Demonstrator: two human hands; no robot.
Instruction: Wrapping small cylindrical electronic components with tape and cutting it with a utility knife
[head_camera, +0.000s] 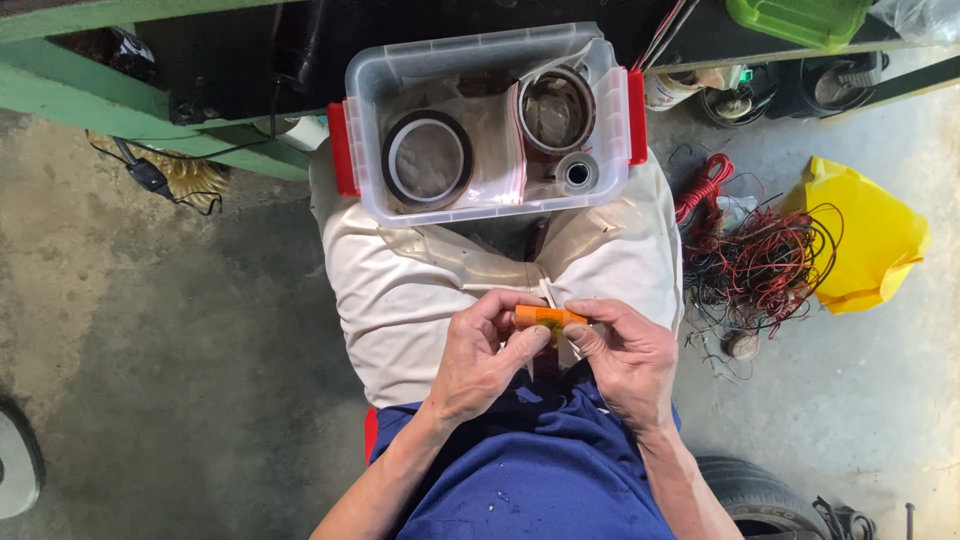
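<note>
Now both your hands pinch orange tube (545, 317) over lap: left hand (482, 358) one end, right hand (622, 352) other. Clear bin (487, 205) on knees; wire tangle (760, 265) on floor.

One head-worn camera looks straight down from close above the seated person's lap (400, 290), taking in the concrete floor (150, 350) around it.

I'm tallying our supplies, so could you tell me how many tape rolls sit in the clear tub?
3: a large dark roll at left, another roll inside a bag at upper right, and a small grey roll below it. Others may hide beneath the bags.
</note>
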